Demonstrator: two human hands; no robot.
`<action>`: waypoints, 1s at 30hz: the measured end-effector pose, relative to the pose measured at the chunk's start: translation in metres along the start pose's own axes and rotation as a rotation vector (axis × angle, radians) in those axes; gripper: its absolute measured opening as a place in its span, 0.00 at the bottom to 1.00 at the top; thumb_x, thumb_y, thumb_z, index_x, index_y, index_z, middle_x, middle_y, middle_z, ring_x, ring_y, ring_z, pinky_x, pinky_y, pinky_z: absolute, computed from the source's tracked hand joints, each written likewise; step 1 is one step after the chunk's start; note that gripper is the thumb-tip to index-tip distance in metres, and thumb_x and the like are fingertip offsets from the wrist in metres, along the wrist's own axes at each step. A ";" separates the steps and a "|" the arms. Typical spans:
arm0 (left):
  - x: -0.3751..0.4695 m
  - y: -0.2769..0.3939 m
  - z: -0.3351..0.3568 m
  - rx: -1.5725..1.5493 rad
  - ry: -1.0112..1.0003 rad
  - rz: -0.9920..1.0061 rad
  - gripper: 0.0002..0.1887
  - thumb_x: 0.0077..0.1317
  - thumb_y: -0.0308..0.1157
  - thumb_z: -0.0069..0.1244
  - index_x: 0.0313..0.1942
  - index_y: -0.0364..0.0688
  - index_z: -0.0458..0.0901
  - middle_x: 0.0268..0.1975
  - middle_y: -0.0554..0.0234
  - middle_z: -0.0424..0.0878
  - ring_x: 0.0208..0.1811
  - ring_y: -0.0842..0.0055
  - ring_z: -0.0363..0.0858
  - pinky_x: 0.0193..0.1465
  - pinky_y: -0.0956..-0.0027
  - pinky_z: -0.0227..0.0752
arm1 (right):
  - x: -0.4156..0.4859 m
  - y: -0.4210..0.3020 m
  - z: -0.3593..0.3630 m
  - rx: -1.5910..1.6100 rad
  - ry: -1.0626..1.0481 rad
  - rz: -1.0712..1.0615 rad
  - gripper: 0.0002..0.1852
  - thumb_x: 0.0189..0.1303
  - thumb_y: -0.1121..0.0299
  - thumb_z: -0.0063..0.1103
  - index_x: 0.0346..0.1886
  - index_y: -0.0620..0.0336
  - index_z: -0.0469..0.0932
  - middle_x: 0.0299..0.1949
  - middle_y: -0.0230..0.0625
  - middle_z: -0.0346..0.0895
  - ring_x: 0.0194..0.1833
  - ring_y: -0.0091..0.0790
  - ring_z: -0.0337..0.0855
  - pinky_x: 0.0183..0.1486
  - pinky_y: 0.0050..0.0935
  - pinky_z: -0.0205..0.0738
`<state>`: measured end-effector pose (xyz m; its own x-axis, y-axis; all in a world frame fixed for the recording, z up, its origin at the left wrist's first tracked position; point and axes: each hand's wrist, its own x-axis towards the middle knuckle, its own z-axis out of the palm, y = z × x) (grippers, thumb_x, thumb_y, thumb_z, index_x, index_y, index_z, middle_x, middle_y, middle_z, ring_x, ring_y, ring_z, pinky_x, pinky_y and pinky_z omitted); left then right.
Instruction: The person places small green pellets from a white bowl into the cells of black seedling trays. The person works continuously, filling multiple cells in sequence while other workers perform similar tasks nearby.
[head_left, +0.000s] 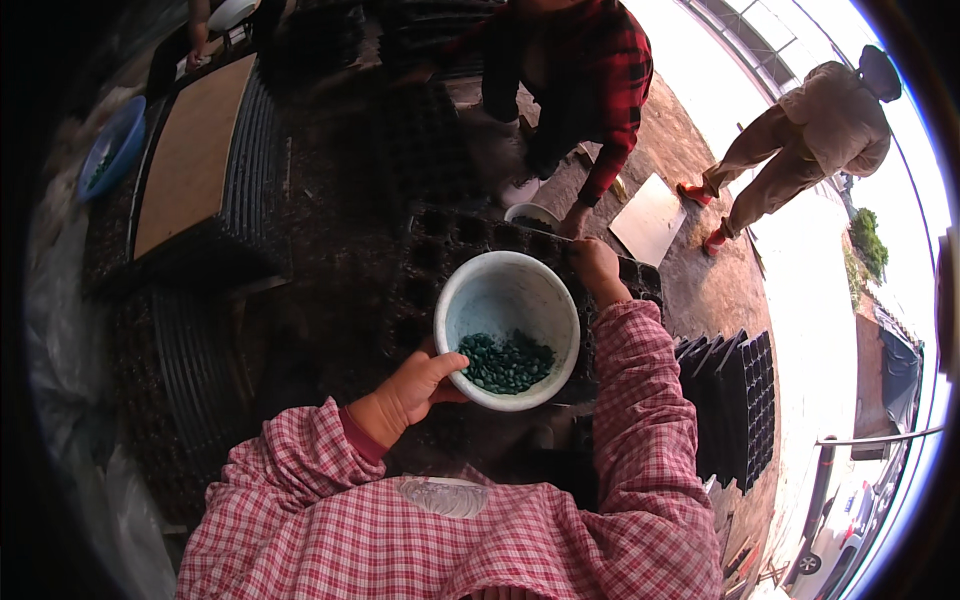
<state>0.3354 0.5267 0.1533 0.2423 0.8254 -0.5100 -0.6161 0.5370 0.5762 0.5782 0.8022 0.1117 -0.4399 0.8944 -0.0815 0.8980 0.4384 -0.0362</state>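
My left hand (420, 382) grips the near-left rim of a pale round bowl (454, 300), thumb over the edge. Dark green coated seeds (510, 364) cover the lower part of the bowl. Beneath and beyond the bowl lies a black plastic cell seedling tray (469, 230). At the tray's far edge is my right hand (596, 266), its fingers bent down and partly hidden; whether they hold anything cannot be seen. Close by it, at the same edge, is a co-worker's hand (576, 219). A small bowl with dark contents (534, 217) stands just past the tray.
A tan board (195, 150) tops a stack of black trays (251, 161) on the left, near a blue basin (112, 150). More trays (731, 405) stand at right. A co-worker in red plaid (622, 90) crouches opposite; another person (817, 135) stands beyond a pale board (649, 220).
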 end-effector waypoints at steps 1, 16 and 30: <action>0.000 -0.001 -0.001 0.005 -0.003 -0.002 0.25 0.57 0.35 0.51 0.54 0.38 0.67 0.41 0.59 0.79 0.38 0.75 0.80 0.35 0.70 0.79 | 0.001 0.000 0.004 -0.016 0.032 -0.013 0.09 0.48 0.63 0.56 0.34 0.48 0.80 0.33 0.40 0.77 0.39 0.46 0.78 0.41 0.41 0.72; 0.003 -0.007 -0.005 -0.005 0.049 0.038 0.23 0.58 0.34 0.49 0.55 0.42 0.65 0.43 0.60 0.76 0.39 0.75 0.79 0.33 0.70 0.79 | -0.128 -0.148 -0.051 0.307 -0.097 -0.585 0.10 0.46 0.67 0.61 0.33 0.58 0.76 0.30 0.38 0.73 0.36 0.44 0.76 0.39 0.38 0.71; 0.000 -0.008 -0.009 -0.011 0.044 0.011 0.22 0.59 0.34 0.48 0.54 0.43 0.66 0.42 0.61 0.77 0.38 0.75 0.79 0.33 0.70 0.79 | -0.140 -0.154 -0.056 0.356 -0.080 -0.627 0.11 0.45 0.70 0.60 0.36 0.54 0.78 0.27 0.34 0.73 0.36 0.40 0.76 0.39 0.37 0.72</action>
<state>0.3337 0.5207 0.1425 0.2020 0.8228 -0.5312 -0.6267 0.5254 0.5755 0.5012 0.6148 0.1848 -0.8829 0.4694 -0.0113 0.4301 0.7988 -0.4206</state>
